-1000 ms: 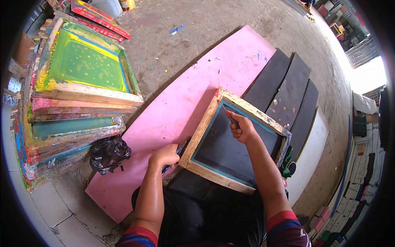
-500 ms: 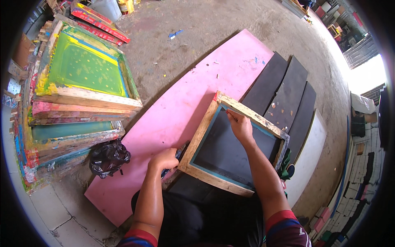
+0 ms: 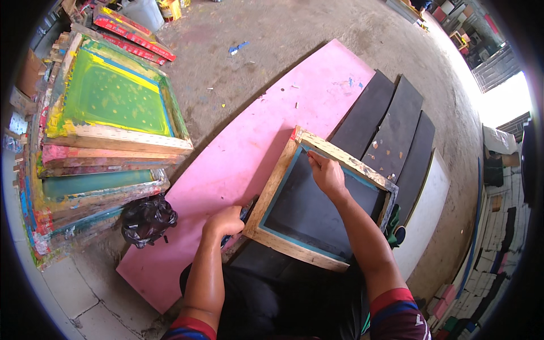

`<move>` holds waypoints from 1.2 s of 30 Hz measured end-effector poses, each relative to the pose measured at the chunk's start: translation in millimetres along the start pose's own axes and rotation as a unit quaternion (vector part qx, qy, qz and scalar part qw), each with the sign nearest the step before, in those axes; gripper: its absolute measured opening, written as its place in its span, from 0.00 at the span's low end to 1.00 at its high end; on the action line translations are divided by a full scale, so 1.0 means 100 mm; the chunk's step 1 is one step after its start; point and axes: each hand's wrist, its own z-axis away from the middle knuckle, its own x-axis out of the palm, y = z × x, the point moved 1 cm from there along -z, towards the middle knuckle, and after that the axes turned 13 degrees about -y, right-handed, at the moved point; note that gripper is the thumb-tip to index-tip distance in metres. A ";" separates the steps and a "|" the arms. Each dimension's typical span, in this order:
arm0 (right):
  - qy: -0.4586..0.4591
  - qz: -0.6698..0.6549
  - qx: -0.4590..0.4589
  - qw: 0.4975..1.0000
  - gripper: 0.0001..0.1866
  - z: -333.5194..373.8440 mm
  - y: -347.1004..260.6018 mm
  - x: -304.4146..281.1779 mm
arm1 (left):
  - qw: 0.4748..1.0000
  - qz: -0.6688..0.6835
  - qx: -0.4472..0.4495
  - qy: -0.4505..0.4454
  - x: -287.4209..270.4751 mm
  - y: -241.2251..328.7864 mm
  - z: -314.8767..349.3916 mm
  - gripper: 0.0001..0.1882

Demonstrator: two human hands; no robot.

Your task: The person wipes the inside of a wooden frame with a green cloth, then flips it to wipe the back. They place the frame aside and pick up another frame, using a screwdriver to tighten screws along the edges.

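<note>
A wooden-framed printing screen (image 3: 306, 252) with dark mesh and a teal border inside its frame lies tilted before me. My right hand (image 3: 330, 174) reaches over the mesh, its thumb and fingers pinched at the upper left inner corner, beside the teal border. Whatever they hold is too small to make out. At the frame's left side, my left hand (image 3: 224, 220) is closed around a dark, partly blue object whose kind I cannot tell; most of it is hidden by the fingers.
Under the screen are a long pink board (image 3: 283, 105) and dark panels (image 3: 396, 124), with a pale board (image 3: 425, 198) farther right. Stacked paint-stained screens (image 3: 116, 96) stand at the left, a crumpled black plastic bag (image 3: 148, 220) beside them. Red boxes (image 3: 133, 34) lie behind.
My right hand has shifted slightly left and down along the corner, still pinched. The left hand keeps its grip beside the frame. The whole view has moved a little.
</note>
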 end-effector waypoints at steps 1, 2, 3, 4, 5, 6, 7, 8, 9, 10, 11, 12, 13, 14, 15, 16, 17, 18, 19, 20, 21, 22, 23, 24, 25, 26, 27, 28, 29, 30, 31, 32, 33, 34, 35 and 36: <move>-0.027 -0.073 0.025 0.997 0.18 -0.03 0.04 0.01 | 1.000 -0.001 0.003 -0.003 0.00 0.02 0.02 0.18; -0.054 -0.146 0.049 0.987 0.18 -0.07 0.09 0.00 | 1.000 -0.001 0.002 -0.002 -0.01 0.03 0.03 0.18; -0.061 -0.174 0.049 0.982 0.19 -0.08 0.13 0.01 | 1.000 -0.001 0.001 -0.001 -0.01 0.05 0.05 0.18; -0.067 -0.202 0.049 0.976 0.19 -0.10 0.17 0.02 | 1.000 -0.002 0.001 0.001 -0.03 0.09 0.08 0.18; -0.052 -0.185 0.024 0.981 0.20 -0.10 0.21 0.03 | 1.000 -0.004 0.005 0.001 -0.04 0.08 0.06 0.18; -0.037 -0.168 -0.001 0.985 0.20 -0.09 0.24 0.04 | 1.000 -0.007 0.008 0.001 -0.03 0.05 0.02 0.18; -0.032 -0.146 -0.004 0.989 0.21 -0.07 0.21 0.05 | 1.000 -0.008 0.011 0.002 -0.02 0.01 -0.01 0.18; -0.028 -0.123 -0.007 0.992 0.21 -0.05 0.18 0.07 | 1.000 -0.008 0.012 0.001 0.00 -0.04 -0.03 0.18; -0.023 -0.100 -0.010 0.995 0.22 -0.04 0.15 0.06 | 1.000 -0.007 0.013 0.001 0.01 -0.09 -0.06 0.18; -0.065 -0.171 0.040 0.982 0.22 -0.05 0.15 0.03 | 1.000 -0.007 0.016 -0.001 0.00 -0.06 -0.04 0.18; -0.106 -0.241 0.091 0.961 0.22 -0.07 0.13 -0.01 | 1.000 0.000 0.007 -0.003 0.00 -0.04 -0.02 0.19; -0.129 -0.284 0.116 0.943 0.22 -0.09 0.13 -0.02 | 1.000 0.007 -0.001 -0.005 0.00 -0.02 0.00 0.21; -0.150 -0.324 0.144 0.923 0.22 -0.09 0.13 -0.03 | 1.000 0.012 -0.010 -0.007 -0.01 0.02 0.04 0.22; -0.153 -0.340 0.147 0.916 0.22 -0.09 0.14 -0.04 | 1.000 0.010 -0.010 -0.005 -0.01 0.04 0.06 0.22; -0.122 -0.300 0.099 0.941 0.22 -0.10 0.16 -0.02 | 1.000 0.009 -0.010 -0.003 -0.01 0.04 0.08 0.22; -0.088 -0.254 0.052 0.962 0.22 -0.10 0.17 -0.02 | 1.000 0.008 -0.009 0.000 -0.02 0.05 0.10 0.22; -0.015 -0.146 -0.047 0.988 0.22 -0.11 0.27 0.05 | 1.000 0.003 -0.006 -0.004 -0.02 0.06 0.08 0.22; 0.058 -0.032 -0.144 0.987 0.22 -0.12 0.37 0.11 | 1.000 -0.002 -0.003 -0.008 -0.02 0.06 0.06 0.22; 0.049 -0.075 -0.142 0.986 0.21 -0.18 0.50 0.20 | 1.000 -0.007 0.000 -0.012 -0.02 0.06 0.02 0.22; 0.039 -0.119 -0.141 0.982 0.21 -0.23 0.55 0.26 | 1.000 -0.006 0.008 -0.009 -0.02 0.06 0.00 0.20; 0.002 -0.185 -0.099 0.978 0.20 -0.24 0.65 0.26 | 1.000 -0.005 0.016 -0.006 -0.02 0.07 -0.02 0.18; -0.032 -0.252 -0.054 0.966 0.20 -0.24 0.64 0.27 | 1.000 -0.001 0.020 -0.002 -0.01 0.05 -0.02 0.17; -0.101 -0.340 0.027 0.935 0.20 -0.21 0.40 0.17 | 1.000 0.010 0.013 0.002 -0.02 -0.02 0.03 0.17; -0.162 -0.416 0.112 0.888 0.20 -0.16 0.25 0.05 | 1.000 0.017 0.014 0.003 -0.02 -0.03 0.05 0.17; -0.169 -0.425 0.130 0.880 0.21 -0.14 0.19 -0.04 | 1.000 0.022 0.018 0.002 -0.02 -0.01 0.06 0.17; -0.176 -0.433 0.148 0.871 0.21 -0.12 0.15 -0.09 | 1.000 0.022 0.016 0.002 -0.02 0.00 0.06 0.17; -0.184 -0.441 0.166 0.862 0.21 -0.12 0.13 -0.11 | 1.000 0.023 0.014 0.003 -0.02 -0.01 0.06 0.18; -0.182 -0.436 0.161 0.867 0.21 -0.11 0.14 -0.12 | 1.000 0.023 0.013 0.003 -0.02 0.02 0.08 0.18; -0.180 -0.430 0.156 0.871 0.21 -0.12 0.16 -0.10 | 1.000 0.018 0.013 0.000 -0.03 0.05 0.10 0.18; -0.179 -0.425 0.151 0.875 0.20 -0.12 0.19 -0.08 | 1.000 0.014 0.012 -0.003 -0.04 0.08 0.13 0.18; -0.070 -0.294 0.006 0.953 0.20 -0.16 0.28 -0.01 | 1.000 0.008 0.012 -0.006 -0.05 0.12 0.16 0.18; 0.044 -0.145 -0.138 0.979 0.20 -0.21 0.45 0.12 | 1.000 -0.002 0.015 -0.007 -0.03 0.10 0.09 0.19; 0.094 -0.081 -0.214 0.969 0.19 -0.26 0.55 0.23 | 1.000 -0.010 0.015 -0.005 -0.01 0.01 0.00 0.20; 0.152 -0.012 -0.282 0.947 0.19 -0.30 0.57 0.28 | 1.000 -0.018 0.016 -0.004 -0.02 0.01 -0.02 0.22; 0.153 -0.035 -0.287 0.945 0.18 -0.34 0.63 0.31 | 1.000 -0.012 0.013 -0.008 -0.02 0.00 -0.05 0.22; 0.098 -0.112 -0.223 0.963 0.18 -0.34 0.72 0.31 | 1.000 -0.007 0.010 -0.012 -0.02 0.01 -0.08 0.22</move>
